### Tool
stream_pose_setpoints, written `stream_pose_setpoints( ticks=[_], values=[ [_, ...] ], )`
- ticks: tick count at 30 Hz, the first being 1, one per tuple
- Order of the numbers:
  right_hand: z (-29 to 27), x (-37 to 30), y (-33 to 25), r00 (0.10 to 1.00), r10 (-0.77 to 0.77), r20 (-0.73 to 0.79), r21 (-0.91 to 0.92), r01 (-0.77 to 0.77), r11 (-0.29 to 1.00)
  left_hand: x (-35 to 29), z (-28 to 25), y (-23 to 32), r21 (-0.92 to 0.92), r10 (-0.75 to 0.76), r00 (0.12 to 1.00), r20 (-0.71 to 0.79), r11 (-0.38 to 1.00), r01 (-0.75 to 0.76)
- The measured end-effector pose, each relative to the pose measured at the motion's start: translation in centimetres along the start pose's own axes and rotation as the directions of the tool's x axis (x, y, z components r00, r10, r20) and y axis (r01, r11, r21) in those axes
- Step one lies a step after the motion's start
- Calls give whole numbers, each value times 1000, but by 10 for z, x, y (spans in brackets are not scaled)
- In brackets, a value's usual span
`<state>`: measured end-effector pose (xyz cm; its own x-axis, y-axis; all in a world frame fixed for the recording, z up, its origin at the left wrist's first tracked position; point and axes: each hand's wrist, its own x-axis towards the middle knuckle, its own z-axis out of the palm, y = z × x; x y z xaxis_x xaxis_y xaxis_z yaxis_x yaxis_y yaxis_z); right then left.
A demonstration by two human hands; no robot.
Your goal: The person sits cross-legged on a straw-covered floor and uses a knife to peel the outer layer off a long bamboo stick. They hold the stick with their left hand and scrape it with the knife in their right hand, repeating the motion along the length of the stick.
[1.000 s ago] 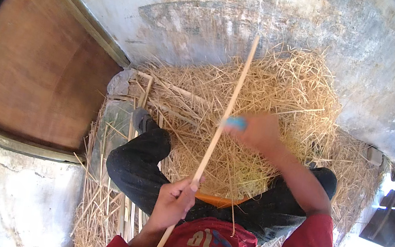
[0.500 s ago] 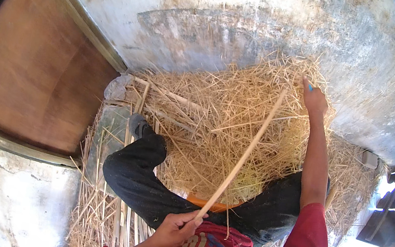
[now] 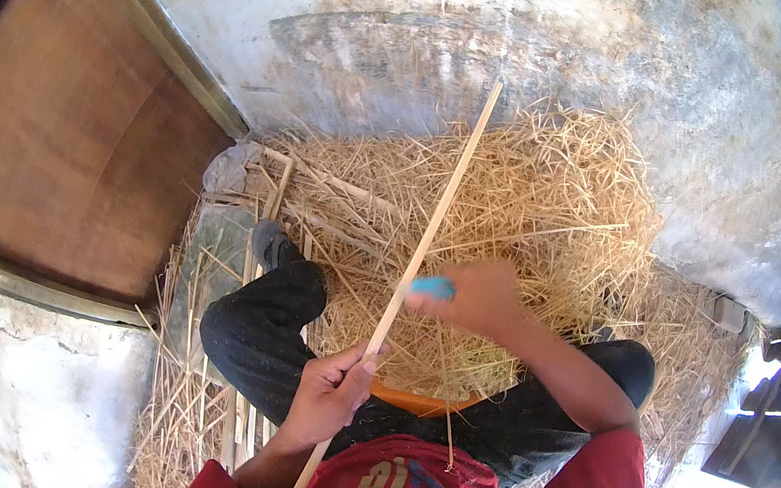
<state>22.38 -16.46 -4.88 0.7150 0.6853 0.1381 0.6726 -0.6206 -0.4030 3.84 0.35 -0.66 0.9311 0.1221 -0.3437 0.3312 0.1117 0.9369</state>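
Observation:
A long, pale strip of wood or bamboo (image 3: 450, 192) slants up from my lap toward the wall. My left hand (image 3: 327, 400) is wrapped round its lower part, with the fingers closed. My right hand (image 3: 478, 296) is closed on a small blue-handled tool (image 3: 434, 287) right beside the middle of the strip. Motion blurs that hand, so the tool's blade or tip does not show, and I cannot tell whether it touches the strip.
A big heap of straw-like shavings (image 3: 569, 179) lies between my legs and against the stained wall (image 3: 387, 54). An orange rim (image 3: 423, 404) shows at its near edge. More strips (image 3: 339, 187) lie at the left, by a brown panel (image 3: 78, 120).
My right hand has come down and inward from the far right with the blue-handled tool to the strip. My left hand has risen slightly, and the strip stands steeper, its tip farther left.

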Motion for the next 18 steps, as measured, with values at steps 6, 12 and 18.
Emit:
stream_pose_setpoints(
  ticks=[6,12,18],
  values=[
    [7,-1,1,1000,-19,0,27,19,999,3,1,-7,-70,5,1000,13,998,-5],
    [11,7,22,991,26,-128,-146,-45,988,-6,9,5,15,-60,998,-13,998,60],
    [-33,32,93,900,386,-202,-24,-399,917,-24,15,1,-34,-103,989,102,994,107]
  ],
)
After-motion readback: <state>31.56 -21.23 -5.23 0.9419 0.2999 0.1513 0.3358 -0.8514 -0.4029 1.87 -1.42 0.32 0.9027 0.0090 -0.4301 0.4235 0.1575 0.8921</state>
